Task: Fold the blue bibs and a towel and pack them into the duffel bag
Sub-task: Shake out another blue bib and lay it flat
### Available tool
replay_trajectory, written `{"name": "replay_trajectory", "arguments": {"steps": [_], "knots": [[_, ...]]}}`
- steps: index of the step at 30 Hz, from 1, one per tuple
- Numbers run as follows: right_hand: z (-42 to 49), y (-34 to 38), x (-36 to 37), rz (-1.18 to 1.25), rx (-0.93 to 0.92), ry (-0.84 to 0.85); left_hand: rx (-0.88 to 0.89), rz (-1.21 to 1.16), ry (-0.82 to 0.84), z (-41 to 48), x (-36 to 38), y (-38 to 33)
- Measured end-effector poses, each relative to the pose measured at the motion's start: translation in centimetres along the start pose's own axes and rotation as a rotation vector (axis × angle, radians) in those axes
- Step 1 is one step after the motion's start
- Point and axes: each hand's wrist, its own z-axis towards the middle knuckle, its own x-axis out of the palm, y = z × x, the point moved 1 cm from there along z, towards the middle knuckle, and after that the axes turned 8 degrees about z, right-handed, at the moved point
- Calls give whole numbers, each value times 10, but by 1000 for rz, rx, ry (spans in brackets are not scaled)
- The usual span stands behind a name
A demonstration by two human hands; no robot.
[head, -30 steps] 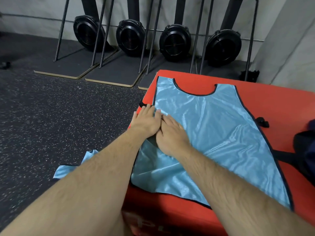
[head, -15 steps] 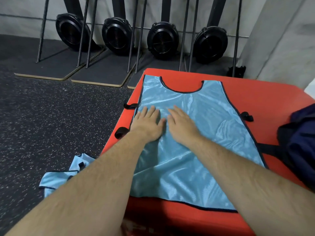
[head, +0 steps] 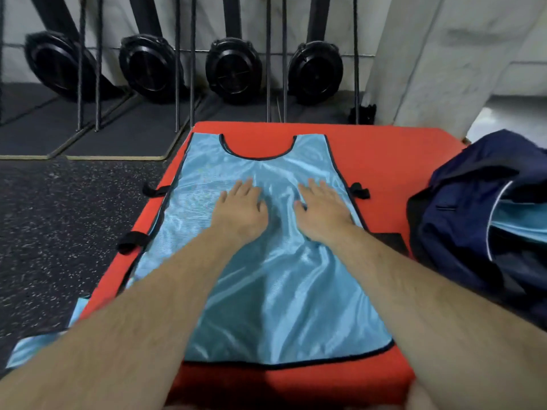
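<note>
A shiny light-blue bib [head: 275,291] with black trim lies spread flat on the red padded box [head: 384,161], neck opening at the far end. My left hand [head: 239,208] presses flat on its middle, fingers straight. My right hand [head: 322,210] lies flat beside it, a palm's width to the right. A navy duffel bag [head: 461,232] stands open on the box's right side, with light-blue fabric [head: 518,220] showing inside. Another blue bib [head: 32,347] lies on the floor at lower left, partly hidden by my left forearm.
Dark speckled rubber floor [head: 59,217] runs to the left of the box. Several black machines with round flywheels [head: 233,69] stand upright along the back wall. A pale concrete pillar [head: 444,60] rises behind the box at right.
My hands, pressed together near the bib's left edge, have slid apart and toward its middle, and the bib now lies smoother and squarer. The view has shifted right, showing more of the bag.
</note>
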Motion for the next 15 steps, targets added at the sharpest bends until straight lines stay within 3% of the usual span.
{"name": "replay_trajectory", "arguments": {"steps": [3,10,15], "knots": [[-3,7,1,71,-24,60,62,-16,71,-2,19,-28],[-8,-58,-23,-2,95,48,42,110,160,-6,22,-4],[-13,-66,-37,-195,103,-70,34,200,-10,-9,17,-7]]}}
